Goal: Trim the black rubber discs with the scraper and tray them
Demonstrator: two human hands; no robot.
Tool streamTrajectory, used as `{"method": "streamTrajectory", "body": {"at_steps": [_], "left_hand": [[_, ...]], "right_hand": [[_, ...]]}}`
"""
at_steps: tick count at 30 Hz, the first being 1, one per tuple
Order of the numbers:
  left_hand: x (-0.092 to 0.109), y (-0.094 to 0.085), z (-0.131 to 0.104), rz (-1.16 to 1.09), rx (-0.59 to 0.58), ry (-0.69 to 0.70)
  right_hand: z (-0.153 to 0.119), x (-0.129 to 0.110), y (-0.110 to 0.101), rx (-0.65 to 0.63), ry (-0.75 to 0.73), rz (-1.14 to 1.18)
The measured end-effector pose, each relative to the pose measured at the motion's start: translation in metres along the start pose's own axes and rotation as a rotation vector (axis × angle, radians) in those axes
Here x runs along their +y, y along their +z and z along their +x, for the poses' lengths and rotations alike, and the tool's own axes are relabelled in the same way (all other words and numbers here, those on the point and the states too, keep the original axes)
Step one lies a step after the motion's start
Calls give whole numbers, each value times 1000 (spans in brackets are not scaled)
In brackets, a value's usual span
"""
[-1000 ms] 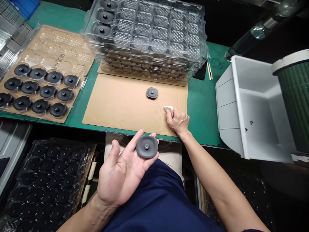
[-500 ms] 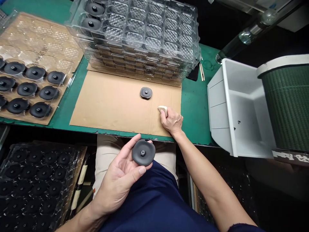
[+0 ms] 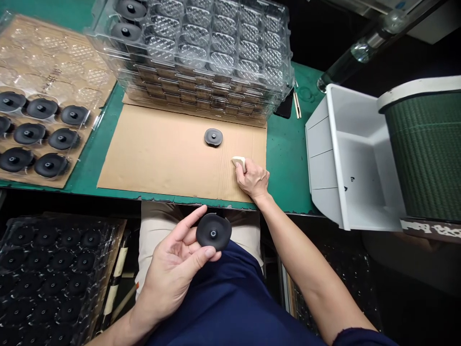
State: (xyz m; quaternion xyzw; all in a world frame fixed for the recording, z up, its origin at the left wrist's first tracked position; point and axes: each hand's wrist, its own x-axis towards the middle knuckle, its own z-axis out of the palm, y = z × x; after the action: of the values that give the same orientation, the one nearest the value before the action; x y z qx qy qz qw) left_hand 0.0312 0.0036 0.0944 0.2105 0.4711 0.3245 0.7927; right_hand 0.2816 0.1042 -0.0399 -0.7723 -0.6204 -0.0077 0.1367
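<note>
My left hand (image 3: 183,259) grips a black disc-shaped part (image 3: 205,235) by its rim, thumb at the lower edge and fingers behind. The part has a small raised stud at its centre and is held above my lap, in front of the table edge. Resting on the cardboard sheet (image 3: 158,158), my right hand (image 3: 254,179) is closed around a small off-white block (image 3: 238,161), most of which my fingers hide. A second black disc-shaped part (image 3: 213,137) lies on the cardboard, a little beyond my right hand and apart from it.
Stacked clear plastic trays (image 3: 216,62) stand behind the cardboard, with black parts in the top tray's left column. Another clear tray (image 3: 57,86), partly filled, lies left. A grey bin (image 3: 324,163) sits right of the table. Lower left is a filled tray (image 3: 46,274).
The black part in my left hand has tilted and my fingers have shifted on it. My right hand keeps the off-white block in place. The whole view has moved slightly.
</note>
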Motion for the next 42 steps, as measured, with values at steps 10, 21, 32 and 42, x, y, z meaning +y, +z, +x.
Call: {"method": "streamTrajectory", "body": {"at_steps": [10, 21, 32, 42], "left_hand": [[0, 2, 2, 39, 21, 5], [0, 2, 5, 255, 73, 87], [-2, 1, -9, 321, 80, 115], [9, -6, -15, 276, 136, 131]], "right_hand": [[0, -1, -1, -3, 13, 13], [0, -1, -1, -9, 30, 45], [-1, -2, -5, -37, 81, 203], [-56, -30, -87, -401, -114, 756]]}}
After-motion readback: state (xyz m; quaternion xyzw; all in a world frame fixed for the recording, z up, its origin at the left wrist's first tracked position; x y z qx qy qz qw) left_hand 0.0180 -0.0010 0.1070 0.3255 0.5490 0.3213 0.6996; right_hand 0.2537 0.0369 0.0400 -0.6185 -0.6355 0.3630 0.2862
